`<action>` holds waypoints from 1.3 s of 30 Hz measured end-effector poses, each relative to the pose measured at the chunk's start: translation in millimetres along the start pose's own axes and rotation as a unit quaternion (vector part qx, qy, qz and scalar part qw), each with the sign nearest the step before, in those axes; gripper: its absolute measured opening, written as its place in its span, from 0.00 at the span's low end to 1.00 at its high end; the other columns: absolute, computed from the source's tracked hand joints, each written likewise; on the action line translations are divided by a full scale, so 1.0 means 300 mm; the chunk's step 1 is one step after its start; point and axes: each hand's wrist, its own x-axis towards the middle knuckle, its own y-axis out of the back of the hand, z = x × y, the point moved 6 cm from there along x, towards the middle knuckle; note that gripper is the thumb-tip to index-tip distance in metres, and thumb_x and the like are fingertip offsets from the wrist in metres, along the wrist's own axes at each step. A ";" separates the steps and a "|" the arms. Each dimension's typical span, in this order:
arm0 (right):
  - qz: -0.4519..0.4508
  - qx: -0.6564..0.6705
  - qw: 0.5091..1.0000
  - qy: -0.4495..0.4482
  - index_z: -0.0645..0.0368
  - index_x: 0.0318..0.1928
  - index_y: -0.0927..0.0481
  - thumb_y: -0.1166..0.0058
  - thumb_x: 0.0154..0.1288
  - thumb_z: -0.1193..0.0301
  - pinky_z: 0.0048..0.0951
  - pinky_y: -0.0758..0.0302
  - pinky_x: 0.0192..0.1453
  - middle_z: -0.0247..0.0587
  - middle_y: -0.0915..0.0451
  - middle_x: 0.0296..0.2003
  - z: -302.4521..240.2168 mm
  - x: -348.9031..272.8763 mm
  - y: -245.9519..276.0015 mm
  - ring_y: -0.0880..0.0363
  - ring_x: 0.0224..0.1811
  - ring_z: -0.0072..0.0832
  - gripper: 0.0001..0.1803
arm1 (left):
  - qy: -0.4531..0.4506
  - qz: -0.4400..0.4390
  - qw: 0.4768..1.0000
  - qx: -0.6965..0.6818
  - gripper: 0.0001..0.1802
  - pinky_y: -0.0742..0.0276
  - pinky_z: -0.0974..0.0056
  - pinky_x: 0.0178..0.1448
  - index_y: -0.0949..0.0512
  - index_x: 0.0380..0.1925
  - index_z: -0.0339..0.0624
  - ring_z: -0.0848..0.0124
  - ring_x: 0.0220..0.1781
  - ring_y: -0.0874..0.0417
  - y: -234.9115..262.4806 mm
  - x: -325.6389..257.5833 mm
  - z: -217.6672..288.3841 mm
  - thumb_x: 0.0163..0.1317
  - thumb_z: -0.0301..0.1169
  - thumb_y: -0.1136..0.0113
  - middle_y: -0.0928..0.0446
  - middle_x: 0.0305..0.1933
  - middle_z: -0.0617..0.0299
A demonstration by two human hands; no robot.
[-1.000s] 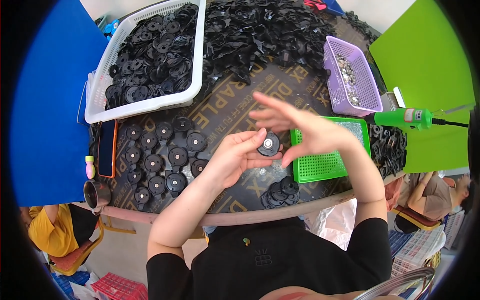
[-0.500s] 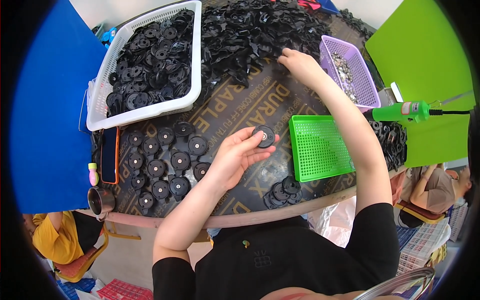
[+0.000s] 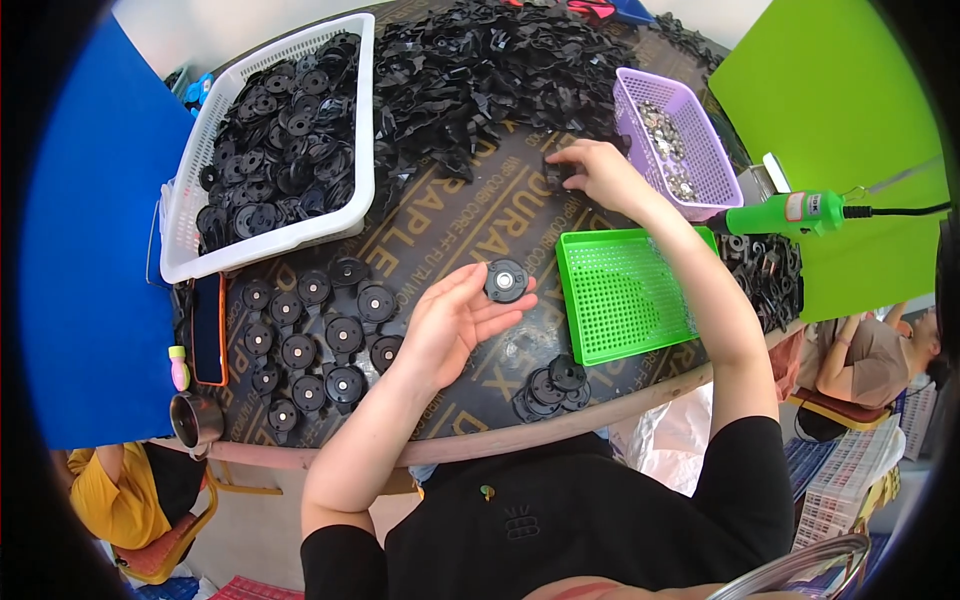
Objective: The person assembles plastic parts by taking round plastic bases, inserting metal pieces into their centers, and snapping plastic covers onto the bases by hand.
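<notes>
The left hand [image 3: 440,328] grasps a black disc [image 3: 506,281] over the middle of the table [image 3: 410,240]. The right hand [image 3: 602,178] pinches a dark piece [image 3: 556,175] just left of the purple basket [image 3: 704,145]

Bright, even light with soft glare on the dark tabletop [image 3: 525,348], curved fisheye edges, black vignetted rim
</notes>
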 end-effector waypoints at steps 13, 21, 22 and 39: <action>0.097 0.127 0.977 0.140 0.54 0.45 0.19 0.39 0.46 0.81 0.27 0.28 0.36 0.37 0.24 0.35 -0.447 -0.269 0.026 0.26 0.36 0.31 0.21 | -0.019 0.017 0.999 -0.029 0.17 0.25 0.63 0.56 0.34 0.51 0.30 0.62 0.53 0.23 0.023 0.007 -0.035 0.69 0.31 0.60 0.26 0.51 0.50; 0.080 0.161 0.975 0.127 0.55 0.44 0.19 0.42 0.46 0.86 0.25 0.24 0.36 0.37 0.26 0.36 -0.435 -0.294 0.006 0.26 0.37 0.30 0.22 | -0.001 -0.008 0.999 -0.039 0.17 0.26 0.61 0.55 0.30 0.50 0.31 0.64 0.51 0.22 0.004 0.004 -0.041 0.67 0.32 0.55 0.25 0.48 0.52; 0.083 0.179 0.973 0.124 0.55 0.44 0.19 0.43 0.47 0.87 0.23 0.23 0.36 0.37 0.26 0.36 -0.435 -0.294 0.000 0.26 0.36 0.29 0.22 | 0.003 -0.001 0.999 -0.036 0.16 0.25 0.62 0.52 0.30 0.49 0.34 0.65 0.49 0.21 0.017 0.004 -0.043 0.67 0.32 0.55 0.24 0.47 0.53; 0.100 0.216 0.968 0.079 0.58 0.46 0.21 0.45 0.49 0.85 0.31 0.26 0.40 0.42 0.27 0.37 -0.424 -0.324 -0.011 0.25 0.38 0.35 0.20 | -0.010 -0.040 0.999 -0.016 0.16 0.23 0.64 0.53 0.30 0.50 0.34 0.68 0.49 0.21 -0.014 -0.003 -0.034 0.68 0.33 0.55 0.24 0.48 0.55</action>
